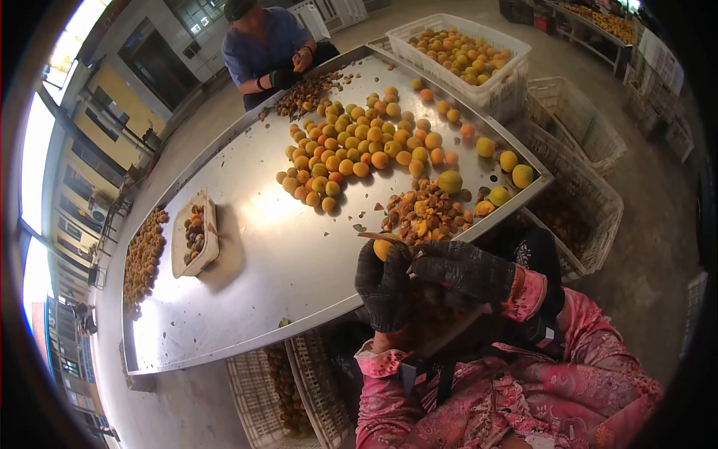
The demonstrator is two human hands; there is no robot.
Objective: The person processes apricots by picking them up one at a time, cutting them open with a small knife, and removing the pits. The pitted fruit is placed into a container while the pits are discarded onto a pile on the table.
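My left hand [381,288], in a dark knit glove, is closed round a yellow-orange apricot [383,248] just over the table's near edge. A thin, flat reddish-brown strip [378,236] lies across the top of the fruit. My right hand [467,268], gloved the same way, has its fingers closed and meets the left one beside the apricot; I cannot tell what it grips. Right beyond both hands is a heap of brown pits and fruit scraps [419,213]. A large pile of whole apricots [351,146] covers the middle of the metal table [277,277].
Across the table a person [265,45] in a blue shirt works by another scrap heap [303,97]. A shallow tray [179,251] and a band of pits [146,254] lie at left. A white crate of apricots [516,63] stands at the far right corner; more crates [609,232] sit below.
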